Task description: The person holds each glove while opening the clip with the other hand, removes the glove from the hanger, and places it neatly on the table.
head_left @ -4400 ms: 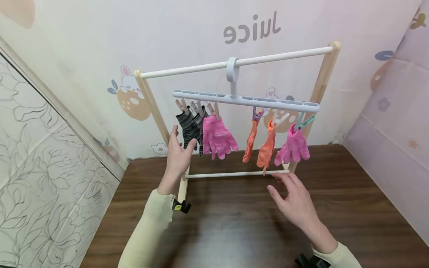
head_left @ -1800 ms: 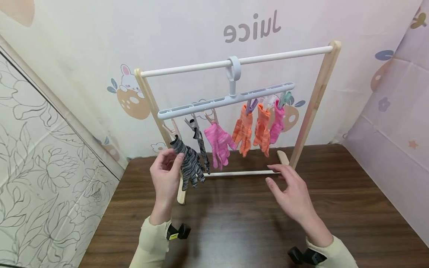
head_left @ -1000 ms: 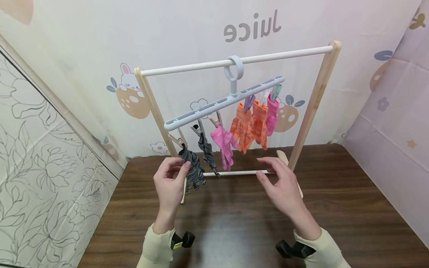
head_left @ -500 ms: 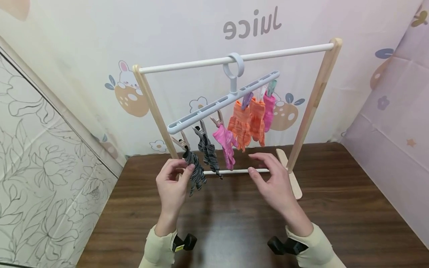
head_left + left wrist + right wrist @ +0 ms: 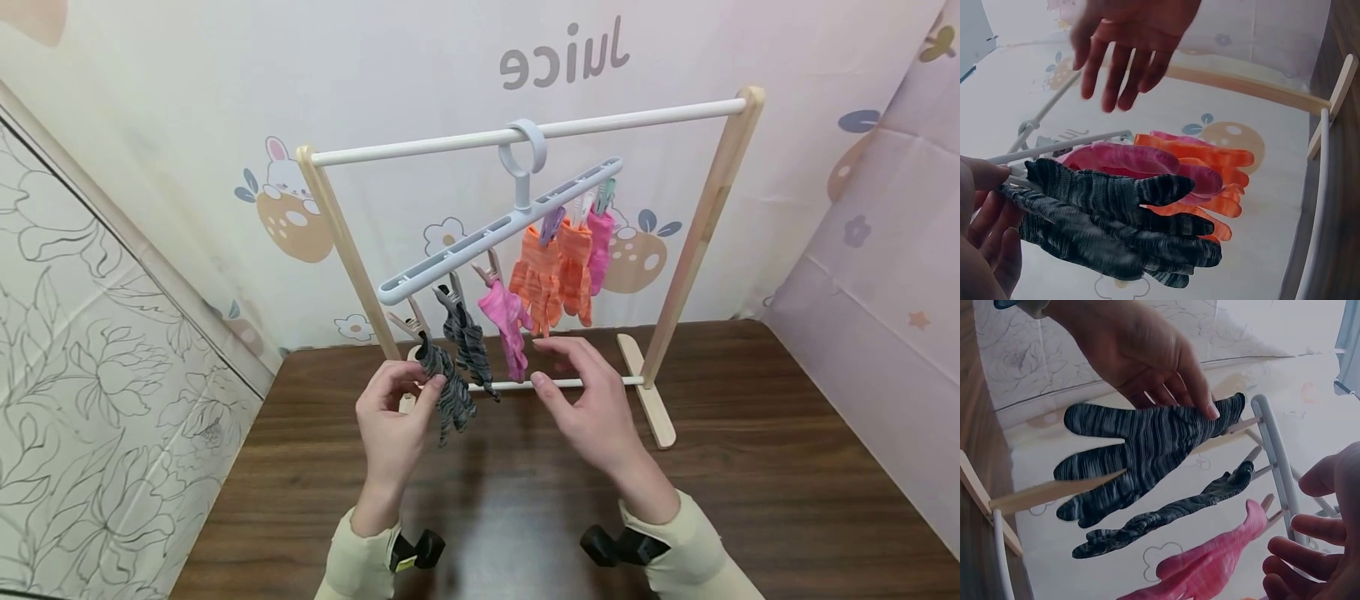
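My left hand (image 5: 396,421) pinches a black-and-grey striped glove (image 5: 452,392) near its cuff; in the right wrist view the thumb lies over the glove (image 5: 1154,431) with the fingers behind it. A clothespin (image 5: 408,321) still clips that cuff to the pale blue hanger (image 5: 457,250). Beside it hang a second striped glove (image 5: 467,337) and a pink glove (image 5: 506,325), each on its own peg. My right hand (image 5: 592,404) is held in the air just right of the pink glove, fingers loosely bent and holding nothing.
The hanger hooks over the white rail (image 5: 630,121) of a wooden rack (image 5: 712,217). Two orange gloves (image 5: 536,279) and another pink glove (image 5: 599,254) hang from its far end. A lower white bar (image 5: 611,382) runs above the brown table (image 5: 787,467).
My left hand, earlier spread beside the striped glove, has taken hold of it and drawn it nearer. The hanger has swivelled, its left end towards me. My right hand has moved left.
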A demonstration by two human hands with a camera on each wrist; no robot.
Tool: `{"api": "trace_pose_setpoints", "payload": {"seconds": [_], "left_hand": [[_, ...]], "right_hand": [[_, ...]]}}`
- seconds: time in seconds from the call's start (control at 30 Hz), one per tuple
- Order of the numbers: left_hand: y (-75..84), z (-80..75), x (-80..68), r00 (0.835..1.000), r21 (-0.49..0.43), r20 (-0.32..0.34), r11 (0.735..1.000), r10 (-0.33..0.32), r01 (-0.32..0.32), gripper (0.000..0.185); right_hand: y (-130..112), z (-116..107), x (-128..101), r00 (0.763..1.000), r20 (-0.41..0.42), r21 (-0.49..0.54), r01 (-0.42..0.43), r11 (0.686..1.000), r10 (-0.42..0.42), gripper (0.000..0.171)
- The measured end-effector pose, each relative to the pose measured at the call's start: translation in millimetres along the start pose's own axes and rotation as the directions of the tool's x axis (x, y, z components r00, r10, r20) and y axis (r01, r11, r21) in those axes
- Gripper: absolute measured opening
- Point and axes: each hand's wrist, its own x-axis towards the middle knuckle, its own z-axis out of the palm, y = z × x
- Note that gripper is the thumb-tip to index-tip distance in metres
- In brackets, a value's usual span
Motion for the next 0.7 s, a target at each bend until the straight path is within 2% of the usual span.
{"api": "trace_pose_setpoints", "payload": {"seconds": [0.2, 0.43, 0.7], "left_hand": [[-3.7, 4.1, -2.7, 0.998, 0.021, 0.003, 0.998, 0.065, -0.065, 0.021], [-4.4, 8.6, -2.9, 0.988, 0.032, 0.031, 0.988, 0.152, -0.153, 0.02], [-6.9, 11.5, -4.1, 0.978, 0.071, 0.047, 0.976, 0.203, -0.206, 0.022]], "right_hand": [[-4, 2, 4, 1.0, -0.016, 0.014, 0.021, 1.0, -0.021, 0.033], [-8, 3, 7, 0.999, -0.007, 0.032, 0.052, 0.998, -0.052, 0.033], [-17, 6, 15, 0.997, -0.006, 0.045, 0.079, 0.996, -0.078, 0.034]]}}
